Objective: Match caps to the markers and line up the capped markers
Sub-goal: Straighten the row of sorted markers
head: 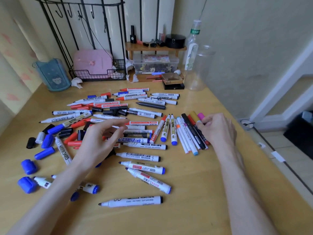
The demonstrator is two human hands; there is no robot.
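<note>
Wooden counter (194, 214) carries the scatter: nearest lie uncapped markers (133, 201), with loose blue caps (28, 167) at the left. Left hand (100, 139) hovers over the pile, its grip spread and holding nothing. Right hand (215, 128) pinches a pink-capped marker (201, 116) at the lined-up row (186, 138). It seems best to lay it parallel, ends level, then match caps by colour. Farther back, a clear box (137, 67) holds small dark pieces; the jar (198, 73) looks empty.

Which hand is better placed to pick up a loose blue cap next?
Left. The left hand hovers empty, close to the blue caps; the right hand is far off, holding the pink marker.
</note>
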